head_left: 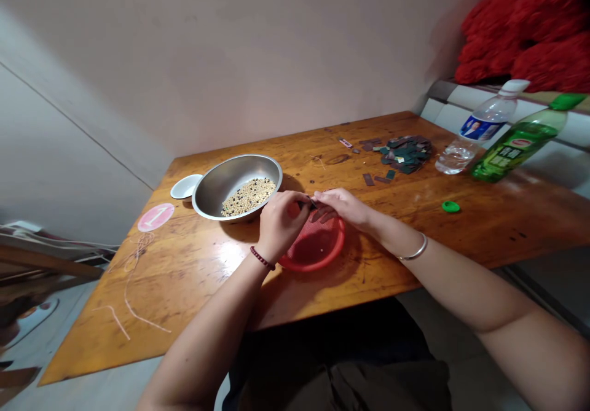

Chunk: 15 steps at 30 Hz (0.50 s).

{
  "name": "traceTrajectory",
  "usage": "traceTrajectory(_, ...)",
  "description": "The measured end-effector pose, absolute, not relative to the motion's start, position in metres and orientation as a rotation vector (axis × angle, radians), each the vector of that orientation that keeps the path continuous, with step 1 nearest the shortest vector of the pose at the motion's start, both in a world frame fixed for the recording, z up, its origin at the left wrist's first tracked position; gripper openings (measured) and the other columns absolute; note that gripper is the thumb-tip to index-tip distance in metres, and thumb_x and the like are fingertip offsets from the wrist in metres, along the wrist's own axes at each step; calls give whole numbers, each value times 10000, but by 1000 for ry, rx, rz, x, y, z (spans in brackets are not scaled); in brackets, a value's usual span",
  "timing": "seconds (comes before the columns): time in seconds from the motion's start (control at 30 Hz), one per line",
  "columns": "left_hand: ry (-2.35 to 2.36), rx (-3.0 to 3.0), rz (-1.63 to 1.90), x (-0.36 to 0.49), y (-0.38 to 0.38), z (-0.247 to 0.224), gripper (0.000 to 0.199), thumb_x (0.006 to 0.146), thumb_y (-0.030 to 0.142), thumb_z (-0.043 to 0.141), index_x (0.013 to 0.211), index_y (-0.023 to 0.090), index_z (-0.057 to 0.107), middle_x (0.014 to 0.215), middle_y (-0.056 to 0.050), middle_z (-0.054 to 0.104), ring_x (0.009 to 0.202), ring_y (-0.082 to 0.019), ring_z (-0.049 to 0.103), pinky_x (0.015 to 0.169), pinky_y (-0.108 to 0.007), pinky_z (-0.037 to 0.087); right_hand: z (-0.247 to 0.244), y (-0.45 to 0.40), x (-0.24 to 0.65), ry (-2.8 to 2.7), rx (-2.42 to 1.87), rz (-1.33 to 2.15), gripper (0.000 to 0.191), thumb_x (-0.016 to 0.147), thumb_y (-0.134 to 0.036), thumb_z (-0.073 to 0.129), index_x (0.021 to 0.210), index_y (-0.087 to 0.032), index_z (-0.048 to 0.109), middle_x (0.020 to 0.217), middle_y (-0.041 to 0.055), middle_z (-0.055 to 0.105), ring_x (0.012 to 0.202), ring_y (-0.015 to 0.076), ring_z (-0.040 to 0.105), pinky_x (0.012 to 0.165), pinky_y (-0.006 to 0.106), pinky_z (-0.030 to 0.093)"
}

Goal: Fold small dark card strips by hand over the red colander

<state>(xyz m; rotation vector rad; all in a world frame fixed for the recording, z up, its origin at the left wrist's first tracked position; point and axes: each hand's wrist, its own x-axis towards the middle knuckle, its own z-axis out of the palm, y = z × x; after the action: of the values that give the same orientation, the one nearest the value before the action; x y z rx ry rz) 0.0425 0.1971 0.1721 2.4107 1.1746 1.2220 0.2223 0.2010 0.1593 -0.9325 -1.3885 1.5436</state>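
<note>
My left hand [282, 220], with a dark red bead bracelet at the wrist, is closed in a pinch. Its fingertips meet those of my right hand [343, 207], which wears a silver bangle. Between them is a small dark piece [308, 204], mostly covered by the fingers. Below both hands sits a red plastic mesh basket [318, 245], with a tiny pale speck inside. Just left of my left hand stands a steel bowl [214, 187] holding pale yellow beans mixed with dark ones [251, 196].
A white bowl [187, 187], a pink disc marked 1 [155, 217] and loose string [129, 294] lie left. Dark flat pieces [405, 153] are heaped at the back right, near a clear bottle [479, 131], a green bottle [520, 144] and a green cap [450, 206].
</note>
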Motion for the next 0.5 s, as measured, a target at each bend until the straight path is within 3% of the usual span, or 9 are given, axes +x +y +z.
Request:
traceTrajectory(0.2,1262,2643,1191,42,197,170,43,848,226,627,880,212,653,903,-11,710,879,-175,610,804,-306,496,153,201,222,-1671,-949,1252,379,789,-437,658,1028,-152,726,917,72,740,817,190,687,689,275,535)
traceTrajectory(0.37,1238,2718,1211,42,198,169,65,874,245,612,890,224,671,959,-16,716,937,-182,604,835,-317,503,147,205,221,-1645,-964,1111,309,801,-282,546,1007,-167,745,898,62,751,848,212,690,726,313,540)
traceTrajectory(0.5,1189,2658,1278,42,200,169,85,882,258,611,900,226,688,1015,-14,707,954,-170,607,880,-331,501,146,205,220,-1550,-985,989,267,795,-320,601,943,-165,761,912,77,757,874,218,697,806,341,545)
